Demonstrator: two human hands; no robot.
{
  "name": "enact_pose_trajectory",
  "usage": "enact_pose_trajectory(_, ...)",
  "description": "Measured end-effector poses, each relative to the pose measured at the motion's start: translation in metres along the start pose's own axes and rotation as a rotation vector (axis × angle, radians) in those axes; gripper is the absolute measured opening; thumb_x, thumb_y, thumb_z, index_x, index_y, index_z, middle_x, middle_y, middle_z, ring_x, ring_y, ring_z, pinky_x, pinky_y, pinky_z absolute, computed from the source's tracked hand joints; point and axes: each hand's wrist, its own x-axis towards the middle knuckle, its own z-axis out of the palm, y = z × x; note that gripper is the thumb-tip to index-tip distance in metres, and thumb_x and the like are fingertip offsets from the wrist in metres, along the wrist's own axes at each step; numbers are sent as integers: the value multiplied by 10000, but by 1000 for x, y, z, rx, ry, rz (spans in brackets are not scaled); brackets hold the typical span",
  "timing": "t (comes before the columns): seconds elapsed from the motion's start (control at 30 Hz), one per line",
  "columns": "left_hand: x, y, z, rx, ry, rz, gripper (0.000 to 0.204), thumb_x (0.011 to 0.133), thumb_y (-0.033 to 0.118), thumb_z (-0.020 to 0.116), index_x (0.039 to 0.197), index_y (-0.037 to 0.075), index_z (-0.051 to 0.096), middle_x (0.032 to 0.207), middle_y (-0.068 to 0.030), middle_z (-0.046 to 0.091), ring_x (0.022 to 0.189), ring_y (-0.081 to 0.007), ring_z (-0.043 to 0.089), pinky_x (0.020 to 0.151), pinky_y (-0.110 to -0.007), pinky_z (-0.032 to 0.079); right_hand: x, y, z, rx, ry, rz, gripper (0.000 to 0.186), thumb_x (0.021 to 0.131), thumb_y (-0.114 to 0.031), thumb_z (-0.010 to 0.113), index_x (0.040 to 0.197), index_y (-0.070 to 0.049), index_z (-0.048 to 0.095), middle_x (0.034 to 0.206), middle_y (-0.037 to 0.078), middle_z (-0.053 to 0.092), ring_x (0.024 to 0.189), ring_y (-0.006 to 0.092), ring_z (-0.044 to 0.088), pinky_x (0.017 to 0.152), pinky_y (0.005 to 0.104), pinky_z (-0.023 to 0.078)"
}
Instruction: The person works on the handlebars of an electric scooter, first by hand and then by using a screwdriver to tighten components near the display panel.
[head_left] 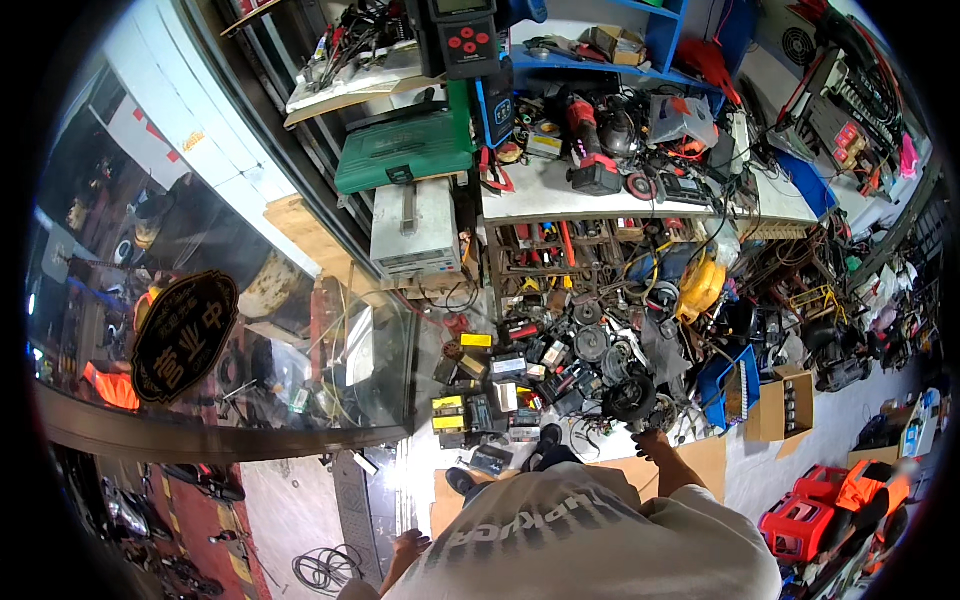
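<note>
My left hand (410, 548) hangs low beside my white T-shirt, fingers loosely apart and nothing visible in them. My right hand (653, 448) reaches into the edge of the floor pile, fingers curled at a small metal part (660, 418); what exactly they grip is too small to make out. Just above it lies a black wheel (628, 398), among metal discs (590, 345) and cables. To the left, several yellow-topped black batteries (450, 424) stand near my dark shoes (462, 480). A cardboard sheet (700, 470) lies under me.
A cluttered white workbench (530, 203) stands ahead, green case (400, 156) to its left. A blue bin (715, 400) and cardboard box (765, 410) sit right, red crates (800, 525) lower right. A glass panel (340, 400) bounds the left; orange high-visibility clothing (112, 385) shows through it.
</note>
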Motion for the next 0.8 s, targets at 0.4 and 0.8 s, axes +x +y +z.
enact_pose_trajectory(0.4,-13,19,34,161,161,34,475,1023,330,468,1392,36,518,1348,-244,609,1194,-436,630,982,-556,495,5,-38,12,-55,-82,-161,349,911,-474,716,999,-137,690,848,10,732,694,162,727,534,323,493)
enact_pose_trajectory(0.8,2,1,44,374,178,119,414,987,343,543,1295,72,603,1262,-205,666,1148,-389,665,948,-510,514,16,-26,-4,-102,-54,-106,203,930,-325,699,942,-122,696,785,8,689,622,153,689,476,310,454)
